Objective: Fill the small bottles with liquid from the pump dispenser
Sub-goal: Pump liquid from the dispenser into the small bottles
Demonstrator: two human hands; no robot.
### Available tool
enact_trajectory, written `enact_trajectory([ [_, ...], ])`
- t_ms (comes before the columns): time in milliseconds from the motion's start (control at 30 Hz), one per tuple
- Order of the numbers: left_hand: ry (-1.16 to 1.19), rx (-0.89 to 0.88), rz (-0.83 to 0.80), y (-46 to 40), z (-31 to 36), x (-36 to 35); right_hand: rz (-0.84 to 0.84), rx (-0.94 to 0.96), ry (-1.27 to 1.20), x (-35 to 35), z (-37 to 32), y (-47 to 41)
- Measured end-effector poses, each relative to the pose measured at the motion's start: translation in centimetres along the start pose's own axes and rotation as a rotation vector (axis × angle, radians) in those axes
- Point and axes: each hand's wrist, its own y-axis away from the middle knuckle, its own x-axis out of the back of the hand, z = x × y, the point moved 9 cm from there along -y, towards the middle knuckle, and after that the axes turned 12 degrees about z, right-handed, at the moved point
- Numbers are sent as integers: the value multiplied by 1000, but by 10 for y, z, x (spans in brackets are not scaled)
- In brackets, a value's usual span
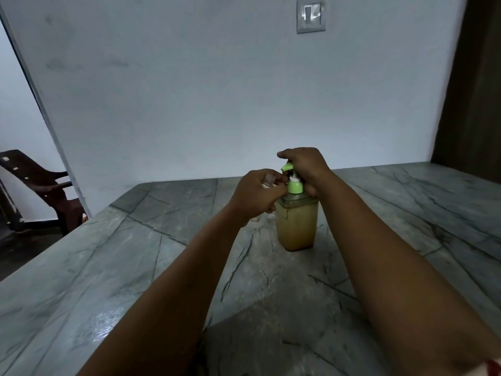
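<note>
A square pump dispenser with yellowish liquid and a green pump head stands on the grey stone table. My right hand rests on top of the pump head, fingers curled over it. My left hand holds a small clear bottle just left of the green nozzle, its mouth close under the spout. Most of the small bottle is hidden by my fingers. Something small and pale shows on the table below my left hand; I cannot tell what it is.
A pale wall with a switch plate rises behind the table. A dark plastic chair stands on the floor to the left, past the table's edge. A dark brown panel closes off the right.
</note>
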Motion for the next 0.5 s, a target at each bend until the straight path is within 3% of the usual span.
enact_trajectory([
  [100,-46,0,-1,-1,4,-2,-49,-38,58,0,-2,0],
  [267,-181,-12,-94,-6,7,-10,-106,-28,405,1,-11,3],
  [500,-237,95,-197,-9,-1,-16,-144,-119,576,-9,-4,6],
])
